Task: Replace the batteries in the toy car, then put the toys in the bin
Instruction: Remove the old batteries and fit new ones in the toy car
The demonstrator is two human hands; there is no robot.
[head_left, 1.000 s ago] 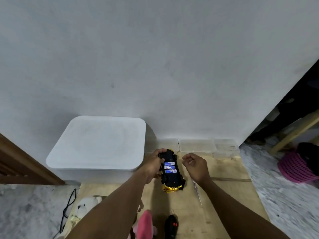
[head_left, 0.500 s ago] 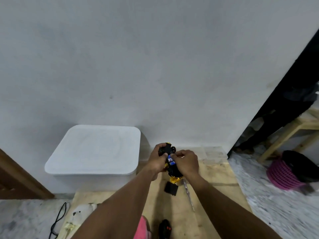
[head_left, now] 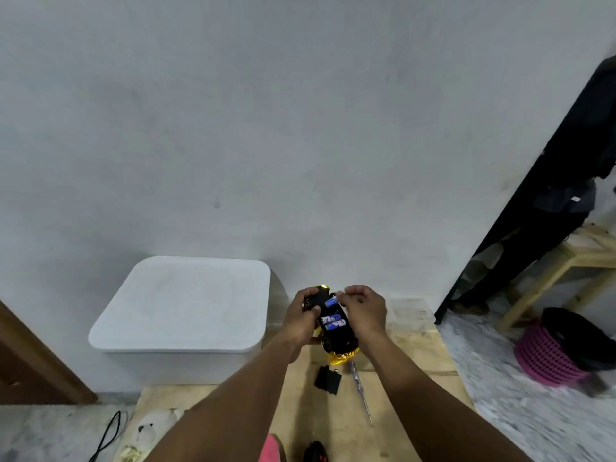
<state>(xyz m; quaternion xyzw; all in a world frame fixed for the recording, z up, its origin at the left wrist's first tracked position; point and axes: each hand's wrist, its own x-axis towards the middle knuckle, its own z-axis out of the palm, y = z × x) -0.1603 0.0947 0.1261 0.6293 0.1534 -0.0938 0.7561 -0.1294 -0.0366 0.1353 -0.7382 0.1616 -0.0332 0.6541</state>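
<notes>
The black and yellow toy car (head_left: pixel 338 340) is held upside down above the wooden board, its battery bay open with two blue and white batteries (head_left: pixel 333 322) lying in it. My left hand (head_left: pixel 305 320) grips the car from the left side. My right hand (head_left: pixel 365 311) pinches a third blue battery (head_left: pixel 330 302) at the bay's far end. The black battery cover (head_left: pixel 328 380) lies on the board below the car, with a thin screwdriver (head_left: pixel 361 391) to its right. The white bin (head_left: pixel 186 315) stands at the left with its lid on.
A white plush toy (head_left: pixel 151 428), a pink toy (head_left: pixel 271 450) and a black remote (head_left: pixel 315 452) lie at the board's near end. A black cable (head_left: pixel 108 435) runs on the floor at left. A pink basket (head_left: pixel 546 356) and a wooden bench (head_left: pixel 573 261) stand at right.
The car has been lifted off the board in my left hand. My right hand closed in on the battery bay and now pinches one battery raised at its far end. The cover now shows on the board.
</notes>
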